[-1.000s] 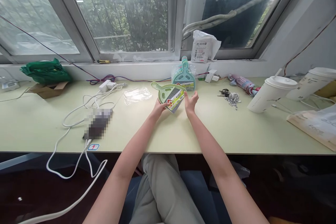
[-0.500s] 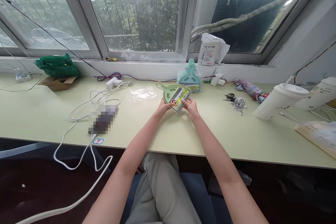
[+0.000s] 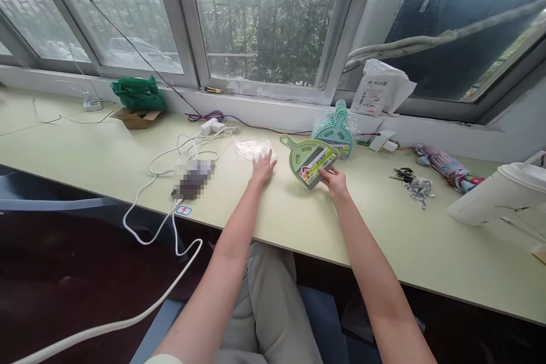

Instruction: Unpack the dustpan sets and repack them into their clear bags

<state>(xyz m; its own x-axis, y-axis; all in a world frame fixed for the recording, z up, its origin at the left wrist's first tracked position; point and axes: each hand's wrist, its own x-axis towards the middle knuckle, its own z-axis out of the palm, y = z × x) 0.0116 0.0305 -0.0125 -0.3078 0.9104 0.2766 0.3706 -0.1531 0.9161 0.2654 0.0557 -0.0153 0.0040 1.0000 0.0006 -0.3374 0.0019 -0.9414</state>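
Note:
My right hand (image 3: 335, 183) grips a small green dustpan (image 3: 301, 154) by its lower right corner. A dark-bristled brush and a colourful printed label (image 3: 319, 164) lie across the pan's front, and its looped handle points up and left. My left hand (image 3: 264, 169) is off the dustpan, its fingers spread over the table at the near right edge of a clear plastic bag (image 3: 249, 148). Whether the fingertips press on the plastic I cannot tell. Behind the held dustpan, a stack of similar blue-green dustpans (image 3: 336, 128) leans in clear wrapping.
White cables (image 3: 156, 173) and a blurred-out dark device (image 3: 194, 179) lie to the left. A small cardboard box (image 3: 136, 118) and green bag (image 3: 139, 92) sit farther back. Keys (image 3: 413, 182), a folded umbrella (image 3: 447, 168) and a white cup (image 3: 497, 193) are on the right.
My left hand has let go of the dustpan and moved left to the plastic bag. My right hand keeps the dustpan. The view has turned left.

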